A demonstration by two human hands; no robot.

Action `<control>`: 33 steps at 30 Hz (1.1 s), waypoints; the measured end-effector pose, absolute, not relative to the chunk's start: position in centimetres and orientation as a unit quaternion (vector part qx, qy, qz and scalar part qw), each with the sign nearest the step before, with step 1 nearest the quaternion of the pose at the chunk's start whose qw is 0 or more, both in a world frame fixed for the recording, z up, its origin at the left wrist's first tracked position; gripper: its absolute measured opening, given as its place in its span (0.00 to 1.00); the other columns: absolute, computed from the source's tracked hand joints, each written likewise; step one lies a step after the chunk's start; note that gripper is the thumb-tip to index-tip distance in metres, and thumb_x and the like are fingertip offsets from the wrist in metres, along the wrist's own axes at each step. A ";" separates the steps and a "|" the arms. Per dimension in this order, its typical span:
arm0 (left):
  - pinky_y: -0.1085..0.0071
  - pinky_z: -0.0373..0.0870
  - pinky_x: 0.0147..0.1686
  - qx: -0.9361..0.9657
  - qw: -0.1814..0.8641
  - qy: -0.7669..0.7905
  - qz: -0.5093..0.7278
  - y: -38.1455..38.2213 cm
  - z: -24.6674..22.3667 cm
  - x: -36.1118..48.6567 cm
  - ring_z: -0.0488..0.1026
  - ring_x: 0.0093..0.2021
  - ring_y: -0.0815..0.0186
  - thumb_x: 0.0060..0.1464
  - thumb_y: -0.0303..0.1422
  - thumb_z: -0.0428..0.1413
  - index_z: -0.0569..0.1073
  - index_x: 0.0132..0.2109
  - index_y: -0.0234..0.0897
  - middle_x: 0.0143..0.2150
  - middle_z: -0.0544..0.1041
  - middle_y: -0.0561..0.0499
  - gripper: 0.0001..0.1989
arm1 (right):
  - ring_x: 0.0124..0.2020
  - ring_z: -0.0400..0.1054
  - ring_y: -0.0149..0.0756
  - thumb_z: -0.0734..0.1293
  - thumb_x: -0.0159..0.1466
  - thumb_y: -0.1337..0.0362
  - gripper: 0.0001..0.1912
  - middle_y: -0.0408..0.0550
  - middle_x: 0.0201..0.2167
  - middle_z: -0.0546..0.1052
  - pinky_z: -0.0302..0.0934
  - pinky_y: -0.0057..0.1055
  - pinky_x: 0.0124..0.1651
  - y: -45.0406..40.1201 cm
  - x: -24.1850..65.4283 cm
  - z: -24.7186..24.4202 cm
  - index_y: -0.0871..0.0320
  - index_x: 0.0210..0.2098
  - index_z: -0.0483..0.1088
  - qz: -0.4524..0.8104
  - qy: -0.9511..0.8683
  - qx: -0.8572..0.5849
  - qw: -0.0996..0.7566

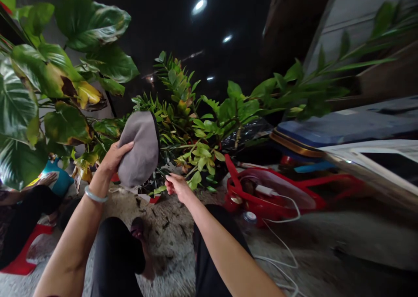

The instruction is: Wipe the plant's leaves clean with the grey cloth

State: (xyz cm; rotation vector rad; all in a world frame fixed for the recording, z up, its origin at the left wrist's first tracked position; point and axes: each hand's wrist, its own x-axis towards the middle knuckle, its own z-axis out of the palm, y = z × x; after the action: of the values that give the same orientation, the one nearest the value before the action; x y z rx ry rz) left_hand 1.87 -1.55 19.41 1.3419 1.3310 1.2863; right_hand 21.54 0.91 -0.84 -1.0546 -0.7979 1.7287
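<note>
My left hand (112, 158) grips a grey rounded fabric piece (139, 151) with a dark edge, its thumb lying across the front. The piece looks like a soft cap and stands upright before the plants. To its right, low down, my right hand (177, 187) is closed in a pinch. A thin dark bit shows at its fingertips, too small to name. Just beyond the right hand are the light green leaves (199, 160) of a bushy plant.
A large-leaved plant (70, 77) rises at the left. A red bag (233, 188) holds a white charger (265, 190), its cable trailing over the floor (170, 240). A bottle (250, 217) stands beside the bag. Another person's hand (48, 178) is far left, above a red stool (28, 249).
</note>
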 end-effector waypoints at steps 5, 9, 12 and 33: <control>0.67 0.72 0.37 0.565 0.414 0.609 0.372 -1.4 13.8 3.0 0.76 0.36 0.59 0.43 0.42 0.67 0.82 0.40 0.32 0.35 0.83 0.47 0.20 | 0.12 0.60 0.27 0.71 0.51 0.61 0.10 0.36 0.13 0.69 0.53 0.23 0.13 0.7 21.7 -0.8 0.56 0.26 0.66 0.704 -0.320 -0.431 0.464; 0.66 0.73 0.39 0.660 0.491 0.544 0.166 -4.6 12.8 2.2 0.77 0.38 0.58 0.46 0.44 0.66 0.83 0.40 0.35 0.36 0.83 0.49 0.18 | 0.11 0.58 0.27 0.70 0.52 0.59 0.10 0.35 0.11 0.66 0.51 0.23 0.13 0.8 21.9 -1.3 0.56 0.24 0.67 0.694 -0.350 -0.428 0.461; 0.67 0.72 0.36 0.642 0.490 0.538 0.243 -4.7 16.1 1.3 0.76 0.34 0.59 0.45 0.46 0.67 0.83 0.39 0.34 0.34 0.82 0.49 0.20 | 0.11 0.59 0.26 0.71 0.53 0.59 0.11 0.36 0.12 0.68 0.52 0.22 0.13 0.9 22.0 -1.3 0.56 0.24 0.66 0.693 -0.352 -0.429 0.459; 0.69 0.72 0.36 0.534 0.447 0.526 0.488 -1.1 19.5 1.7 0.77 0.34 0.61 0.41 0.45 0.69 0.82 0.44 0.34 0.35 0.83 0.49 0.24 | 0.13 0.62 0.26 0.73 0.53 0.60 0.12 0.38 0.15 0.72 0.56 0.22 0.14 1.2 21.6 -1.5 0.56 0.24 0.65 0.706 -0.343 -0.420 0.454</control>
State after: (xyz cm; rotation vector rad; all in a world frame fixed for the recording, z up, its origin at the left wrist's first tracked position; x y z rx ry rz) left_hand 1.66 -1.12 19.50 1.3230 1.3015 1.2092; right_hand 21.62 1.24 -1.48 -1.0368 -0.8474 1.7433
